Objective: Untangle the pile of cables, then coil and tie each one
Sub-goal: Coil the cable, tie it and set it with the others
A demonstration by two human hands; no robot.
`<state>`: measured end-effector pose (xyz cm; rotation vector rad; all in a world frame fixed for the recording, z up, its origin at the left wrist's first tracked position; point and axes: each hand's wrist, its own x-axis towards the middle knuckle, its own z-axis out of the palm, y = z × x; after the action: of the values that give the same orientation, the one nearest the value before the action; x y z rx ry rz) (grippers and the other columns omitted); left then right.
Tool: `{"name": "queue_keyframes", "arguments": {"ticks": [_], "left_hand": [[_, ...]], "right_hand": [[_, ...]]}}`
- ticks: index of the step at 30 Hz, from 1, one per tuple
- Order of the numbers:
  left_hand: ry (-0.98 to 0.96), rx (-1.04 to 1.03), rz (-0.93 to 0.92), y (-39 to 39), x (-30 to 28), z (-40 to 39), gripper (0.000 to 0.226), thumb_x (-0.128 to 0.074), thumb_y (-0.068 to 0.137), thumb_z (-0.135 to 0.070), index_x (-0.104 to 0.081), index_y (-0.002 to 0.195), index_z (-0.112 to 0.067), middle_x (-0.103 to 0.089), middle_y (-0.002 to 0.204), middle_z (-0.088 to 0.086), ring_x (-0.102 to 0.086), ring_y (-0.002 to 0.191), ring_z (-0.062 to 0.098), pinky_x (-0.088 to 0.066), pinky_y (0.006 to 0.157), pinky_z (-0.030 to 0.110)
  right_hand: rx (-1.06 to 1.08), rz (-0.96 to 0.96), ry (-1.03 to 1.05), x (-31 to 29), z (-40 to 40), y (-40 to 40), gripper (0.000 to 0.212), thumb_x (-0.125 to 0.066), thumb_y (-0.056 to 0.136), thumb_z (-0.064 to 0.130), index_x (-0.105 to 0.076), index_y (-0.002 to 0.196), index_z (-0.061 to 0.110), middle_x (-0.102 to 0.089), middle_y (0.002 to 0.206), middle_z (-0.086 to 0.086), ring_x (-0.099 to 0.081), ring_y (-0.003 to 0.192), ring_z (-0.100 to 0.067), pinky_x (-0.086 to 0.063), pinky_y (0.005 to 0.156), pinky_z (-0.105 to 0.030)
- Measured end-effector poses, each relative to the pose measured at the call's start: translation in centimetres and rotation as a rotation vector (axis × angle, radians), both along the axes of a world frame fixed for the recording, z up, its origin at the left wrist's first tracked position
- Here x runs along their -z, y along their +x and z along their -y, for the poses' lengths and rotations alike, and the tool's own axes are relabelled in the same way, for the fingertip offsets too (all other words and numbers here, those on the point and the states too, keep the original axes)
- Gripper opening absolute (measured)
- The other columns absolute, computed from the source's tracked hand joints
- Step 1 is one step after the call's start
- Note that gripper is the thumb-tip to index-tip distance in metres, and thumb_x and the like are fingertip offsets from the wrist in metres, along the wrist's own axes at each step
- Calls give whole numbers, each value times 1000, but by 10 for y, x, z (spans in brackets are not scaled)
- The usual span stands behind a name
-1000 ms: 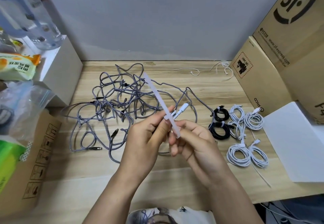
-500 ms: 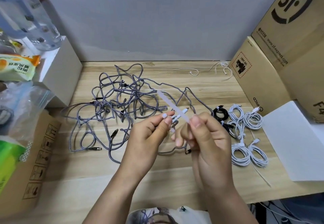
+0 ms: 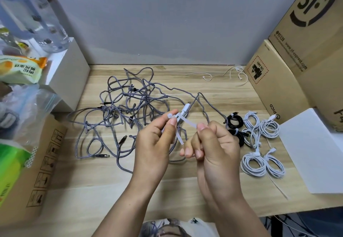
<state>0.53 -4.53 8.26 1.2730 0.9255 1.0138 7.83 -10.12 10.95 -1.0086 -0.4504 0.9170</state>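
Since 1 s ago the white zip tie (image 3: 187, 123) went from standing free, pointing up-left, to lying across between the two hands — its tail is now pulled to the right. I judge the tie is being closed round the white cable (image 3: 182, 111), so one more cable is nearly finished.

Left hand (image 3: 154, 144) pinches the tie's head and the cable bundle w/ thumb and forefinger. Right hand (image 3: 213, 147) pinches the tail, other fingers curled.

Tie's long axis: approx. left-right, a bit down to the right; a short end hangs down. Cable plugs point up-right.

It is held above the table (image 3: 185, 184), just in front of the grey tangled pile (image 3: 126, 110) — still much to untangle. Finished coils (image 3: 259, 144) lie to the right.
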Motion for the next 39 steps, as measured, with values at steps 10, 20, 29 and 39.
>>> {"name": "queue_keyframes", "arguments": {"ticks": [10,20,29,39], "left_hand": [[57,13,-60,-1,0,0,24,-51,93,-13,-63,99,-32,-51,48,-17,-39,49,1,-32,47,12],[137,9,-123,-4,3,2,26,-54,93,-19,-60,100,-44,-46,48,-12,-34,48,3,-30,46,18],[97,11,-130,-2,5,2,25,-51,94,-13,-62,106,-33,-46,45,-13,-35,46,4,-28,46,14],[101,0,-152,-3,6,2,24,-55,93,-18,-63,101,-39,-63,82,-7,-40,56,5,-33,50,23]], "right_hand": [[-66,7,-66,3,-3,0,35,-52,78,16,-45,45,23,-35,38,1,-41,36,-13,-46,47,-25],[-50,12,-130,1,-3,1,50,-46,92,-2,-41,46,17,-33,37,-1,-40,35,-14,-45,46,-27],[-63,3,-122,3,-2,1,35,-52,76,16,-43,42,22,-35,37,0,-44,35,-13,-46,49,-27],[-64,25,-132,4,-1,1,35,-52,77,17,-43,43,23,-35,37,1,-45,36,-13,-44,50,-29]]}}
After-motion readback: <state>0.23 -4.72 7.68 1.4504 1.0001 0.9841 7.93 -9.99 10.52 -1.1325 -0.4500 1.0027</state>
